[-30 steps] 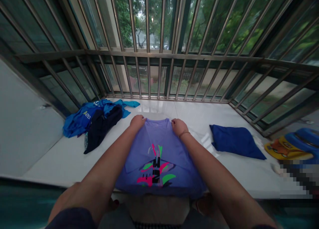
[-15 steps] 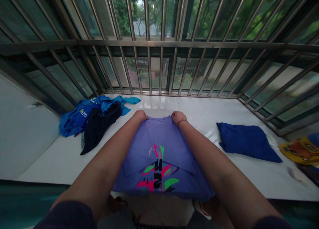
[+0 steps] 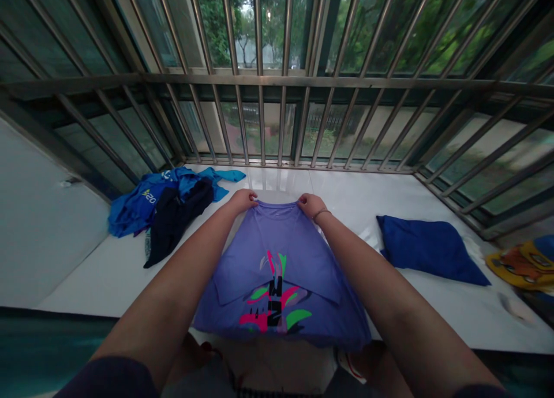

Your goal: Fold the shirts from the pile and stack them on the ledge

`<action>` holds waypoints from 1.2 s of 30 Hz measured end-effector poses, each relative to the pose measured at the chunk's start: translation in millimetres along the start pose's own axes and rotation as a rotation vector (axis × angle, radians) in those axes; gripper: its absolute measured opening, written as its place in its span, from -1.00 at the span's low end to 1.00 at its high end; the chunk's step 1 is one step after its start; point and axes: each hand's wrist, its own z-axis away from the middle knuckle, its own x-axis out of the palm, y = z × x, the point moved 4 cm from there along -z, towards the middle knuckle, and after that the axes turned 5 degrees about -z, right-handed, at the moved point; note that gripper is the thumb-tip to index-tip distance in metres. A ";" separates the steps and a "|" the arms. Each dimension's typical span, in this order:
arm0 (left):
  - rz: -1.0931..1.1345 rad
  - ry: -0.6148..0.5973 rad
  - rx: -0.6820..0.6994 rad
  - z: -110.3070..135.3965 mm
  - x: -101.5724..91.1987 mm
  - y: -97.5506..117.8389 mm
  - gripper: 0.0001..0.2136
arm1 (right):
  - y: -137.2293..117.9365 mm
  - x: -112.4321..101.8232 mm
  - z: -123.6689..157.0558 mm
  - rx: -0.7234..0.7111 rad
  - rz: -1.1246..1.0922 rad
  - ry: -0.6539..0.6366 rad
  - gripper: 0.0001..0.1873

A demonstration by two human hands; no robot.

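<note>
The purple shirt (image 3: pixel 303 259) lies on the white ledge (image 3: pixel 346 193), its length running from the collar (image 3: pixel 277 205) toward the ledge's near edge; left hand (image 3: pixel 243 201) and right hand (image 3: pixel 312 205), equally close, pinch the collar's two ends

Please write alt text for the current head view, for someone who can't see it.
The person's left hand and right hand grip a purple shirt at either side of its neckline, its colourful print facing up over a white ledge. Crumpled clothes lie to the left, a flat blue cloth to the right, with metal bars across the windows behind.
</note>
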 end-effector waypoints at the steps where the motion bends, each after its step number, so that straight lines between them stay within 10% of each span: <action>1: 0.004 0.011 0.019 4.7 -5.2 2.7 -0.77 | -1.9 -6.9 7.1 -0.025 -0.009 0.022 -0.77; 8: 0.095 0.167 0.301 120.0 -19.9 10.4 -0.86 | -7.2 -40.5 124.2 -0.317 -0.127 0.183 -0.77; 13: 0.141 0.242 0.437 235.4 23.2 1.9 -0.87 | 7.3 -15.3 230.9 -0.471 -0.105 0.244 -0.70; 17: 0.023 0.137 0.410 281.0 67.9 1.8 -0.82 | 15.3 27.1 276.7 -0.435 0.024 0.111 -0.71; 28: -0.065 0.213 0.333 271.7 50.4 22.9 -0.69 | -13.7 17.0 263.3 -0.396 0.064 0.094 -0.57; 36: -0.250 0.154 0.073 208.5 99.8 57.8 -0.36 | -50.9 73.7 199.6 -0.173 0.171 -0.022 -0.21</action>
